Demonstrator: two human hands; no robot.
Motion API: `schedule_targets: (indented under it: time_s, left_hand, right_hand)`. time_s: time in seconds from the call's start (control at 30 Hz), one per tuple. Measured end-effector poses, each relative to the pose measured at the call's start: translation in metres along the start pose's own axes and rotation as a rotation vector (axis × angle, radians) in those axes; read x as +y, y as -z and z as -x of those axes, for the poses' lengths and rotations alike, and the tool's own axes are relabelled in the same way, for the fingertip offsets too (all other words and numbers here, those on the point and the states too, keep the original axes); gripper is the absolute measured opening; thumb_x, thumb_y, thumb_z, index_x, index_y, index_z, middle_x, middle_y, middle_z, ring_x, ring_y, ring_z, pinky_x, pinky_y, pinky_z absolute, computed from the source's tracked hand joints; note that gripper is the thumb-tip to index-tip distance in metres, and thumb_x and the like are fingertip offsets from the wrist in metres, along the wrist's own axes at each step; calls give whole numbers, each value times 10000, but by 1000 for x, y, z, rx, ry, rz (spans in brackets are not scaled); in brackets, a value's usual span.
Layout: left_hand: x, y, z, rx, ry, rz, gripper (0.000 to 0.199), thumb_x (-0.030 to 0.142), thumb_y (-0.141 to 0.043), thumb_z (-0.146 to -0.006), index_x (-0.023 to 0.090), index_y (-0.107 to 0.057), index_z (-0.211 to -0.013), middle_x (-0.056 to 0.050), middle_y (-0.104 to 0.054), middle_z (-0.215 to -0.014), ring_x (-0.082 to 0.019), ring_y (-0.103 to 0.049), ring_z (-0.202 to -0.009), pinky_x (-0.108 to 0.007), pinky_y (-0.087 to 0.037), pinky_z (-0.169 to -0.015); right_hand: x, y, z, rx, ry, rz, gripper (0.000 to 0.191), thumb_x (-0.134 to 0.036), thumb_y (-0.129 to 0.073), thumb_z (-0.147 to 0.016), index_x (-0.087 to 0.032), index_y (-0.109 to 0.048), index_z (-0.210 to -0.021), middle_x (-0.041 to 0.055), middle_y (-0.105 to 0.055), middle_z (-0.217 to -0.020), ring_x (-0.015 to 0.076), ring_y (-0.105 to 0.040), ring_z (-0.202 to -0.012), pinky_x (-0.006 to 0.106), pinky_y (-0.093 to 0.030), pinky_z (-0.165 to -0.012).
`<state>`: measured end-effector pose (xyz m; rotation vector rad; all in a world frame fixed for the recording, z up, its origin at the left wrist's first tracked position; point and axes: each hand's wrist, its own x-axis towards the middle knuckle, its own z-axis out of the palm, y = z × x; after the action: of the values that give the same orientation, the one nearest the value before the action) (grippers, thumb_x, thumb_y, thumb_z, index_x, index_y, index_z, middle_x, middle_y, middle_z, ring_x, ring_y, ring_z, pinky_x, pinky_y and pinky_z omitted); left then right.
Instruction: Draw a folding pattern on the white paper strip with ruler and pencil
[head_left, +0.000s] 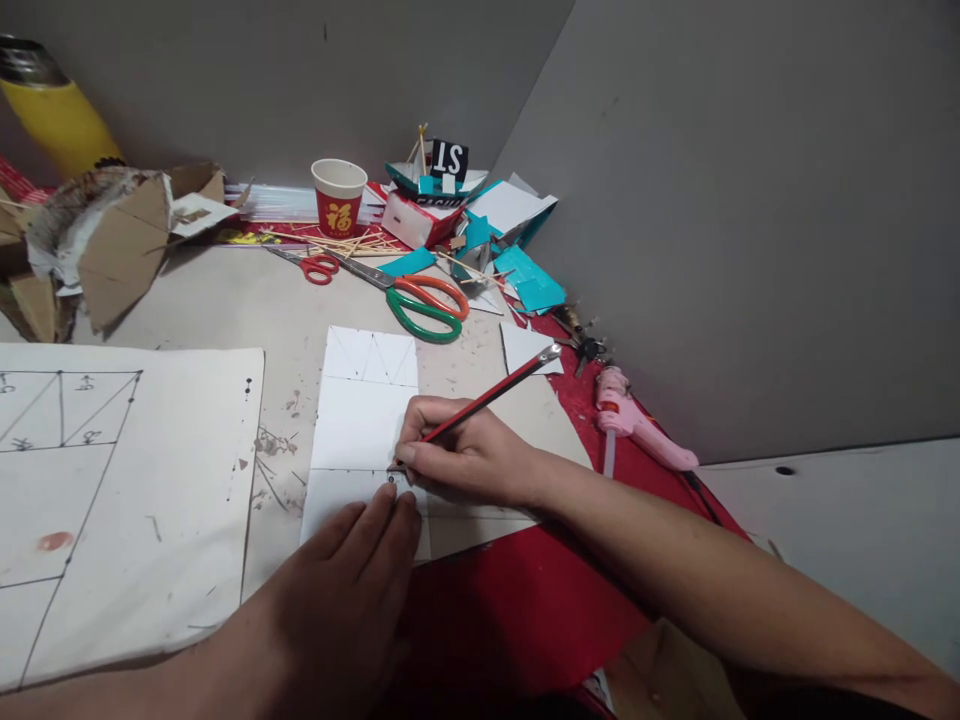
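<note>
A white paper strip (358,425) lies on the board in front of me, with pencil lines across it and a zigzag drawn near its far end. My right hand (465,455) grips a red and black pencil (491,397), its point down at a line by the strip's right edge. Fingers stretched out, my left hand (360,575) presses on the near part of the strip. A small dark round mark shows just beyond its fingertips; whether a clear ruler lies under them I cannot make out.
Orange-and-green scissors (425,308), small red scissors (320,268), a red paper cup (339,200) and thin sticks stand or lie beyond. A pink glue gun (641,425) is at right. A large drawn sheet (172,480) and cut cardboard (124,255) occupy the left. Grey walls close the back.
</note>
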<state>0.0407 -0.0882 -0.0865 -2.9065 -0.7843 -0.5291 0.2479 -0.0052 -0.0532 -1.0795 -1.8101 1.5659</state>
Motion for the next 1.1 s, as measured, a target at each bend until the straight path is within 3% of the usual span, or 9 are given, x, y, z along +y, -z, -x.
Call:
schedule_targets:
  time_s: [0.2, 0.67, 0.8, 0.93, 1.1]
  left_hand:
    - [3, -7, 6, -39, 1, -6, 573, 442, -489, -957, 62, -579, -1377, -178, -589, -1448, -318, -434, -1398, -395, -288, -1141]
    - [5, -8, 5, 11, 32, 23, 501, 379, -425, -994, 64, -609, -1338, -156, -628, -1411, -300, -491, -1362, -388, -291, -1144]
    - [4, -7, 6, -37, 10, 17, 534, 403, -480, -969, 52, -592, -1355, -186, -608, -1423, -320, -459, -1389, -395, -309, -1134]
    - [3, -9, 5, 0, 11, 30, 518, 382, -467, -975, 46, -588, -1350, -180, -617, -1412, -313, -470, -1376, -393, -286, -1147]
    - [2, -9, 4, 14, 16, 14, 524, 402, -468, -978, 45, -598, -1340, -173, -633, -1395, -312, -479, -1372, -390, -292, -1145]
  right_hand:
    - [1, 1, 0, 8, 85, 156, 146, -272, -604, -864, -191, -539, -761, -31, -513, -673, 114, -443, -624, 250, -378, -562]
    - [1, -1, -1, -37, 202, 250, 146, -219, -574, -892, -187, -542, -753, -23, -544, -700, 105, -473, -623, 239, -397, -571]
    - [0, -1, 0, -48, 197, 292, 135, -207, -564, -893, -193, -536, -761, -20, -569, -693, 110, -495, -627, 236, -401, -573]
    - [1, -2, 0, -32, 210, 330, 133, -186, -563, -878, -196, -524, -751, -25, -557, -685, 109, -480, -617, 238, -386, -568]
    - [2, -2, -1, 13, 176, 221, 131, -201, -573, -855, -198, -516, -737, -37, -508, -673, 108, -443, -605, 244, -379, -563]
